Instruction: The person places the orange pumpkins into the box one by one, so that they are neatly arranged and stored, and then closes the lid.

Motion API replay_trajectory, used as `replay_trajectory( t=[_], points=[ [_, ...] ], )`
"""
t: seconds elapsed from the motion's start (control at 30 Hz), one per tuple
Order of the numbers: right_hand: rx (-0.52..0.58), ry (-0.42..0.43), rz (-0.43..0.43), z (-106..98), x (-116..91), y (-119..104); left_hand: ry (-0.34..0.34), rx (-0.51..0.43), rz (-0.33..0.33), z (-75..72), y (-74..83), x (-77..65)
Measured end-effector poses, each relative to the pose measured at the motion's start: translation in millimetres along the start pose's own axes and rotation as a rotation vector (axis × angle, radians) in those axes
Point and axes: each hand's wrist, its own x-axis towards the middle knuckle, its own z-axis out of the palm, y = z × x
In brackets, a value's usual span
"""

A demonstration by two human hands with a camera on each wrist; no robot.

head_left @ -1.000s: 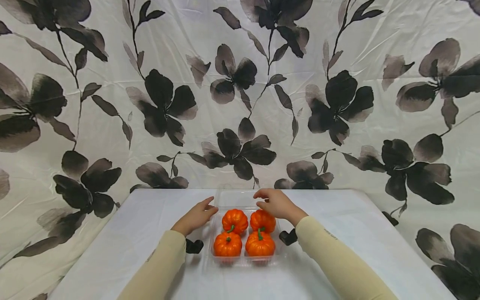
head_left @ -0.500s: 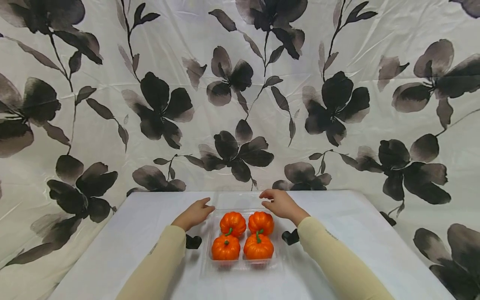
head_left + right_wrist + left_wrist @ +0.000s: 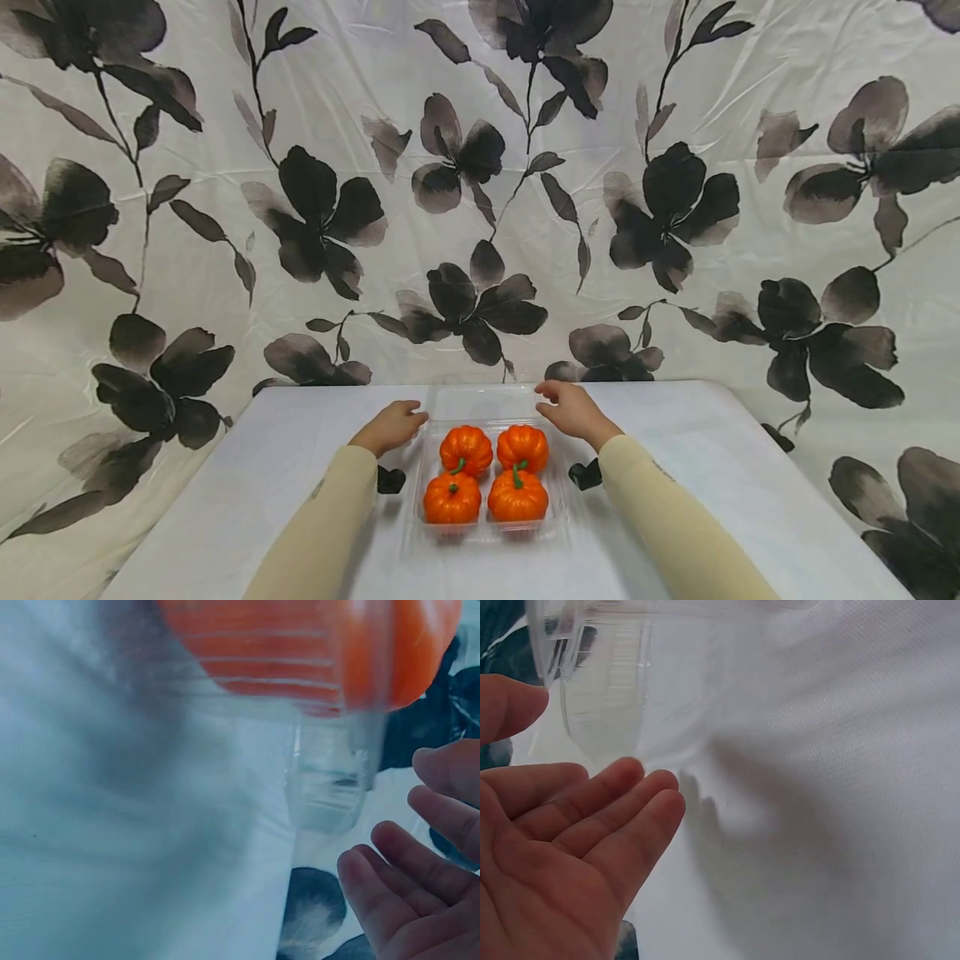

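Note:
Several small orange pumpkins with green stems, one of them the front-left pumpkin (image 3: 452, 502), sit in a clear plastic clamshell container (image 3: 483, 528). Its lid (image 3: 480, 405) lies folded back at the far side. My left hand (image 3: 390, 427) is at the container's left side near the hinge, fingers extended and holding nothing. In the left wrist view, the fingertips are right by the clear plastic wall (image 3: 607, 690). On the opposite side my right hand (image 3: 576, 414) is beside the lid's right edge, fingers loosely bent, nothing in its grasp. An orange pumpkin (image 3: 262, 645) shows through ribbed plastic in the right wrist view.
The container stands on a table with a white cover (image 3: 645, 533). Behind the table hangs a pale curtain (image 3: 480, 200) with dark flowers. A black wrist strap piece (image 3: 391, 480) hangs beneath the left wrist, and a similar black piece (image 3: 586, 474) beneath the right.
My right hand has moved right, from over the back-right pumpkin to the lid's right side. My left hand has barely moved. The pumpkins stay in place; the head view shifts slightly.

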Motion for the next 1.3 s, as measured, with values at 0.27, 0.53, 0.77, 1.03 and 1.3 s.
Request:
replay_trajectory(
  t=[0.27,0.53,0.77,1.03,1.3],
  points=[
    [0.025,-0.013,0.059,3,4,8,0.013,-0.009,-0.044,2.2,0.8,3.1],
    [0.032,-0.037,0.129,10,6,16,0.024,-0.046,-0.072,5.7,5.4,3.1],
    [0.052,-0.029,0.138,12,3,14,0.034,-0.063,-0.087,7.4,7.8,3.8],
    [0.068,-0.027,0.149,14,3,12,0.056,-0.089,-0.072,10.6,7.0,4.9],
    [0.074,0.001,0.134,14,4,13,0.079,-0.105,-0.065,9.0,7.3,5.2]
  ],
)
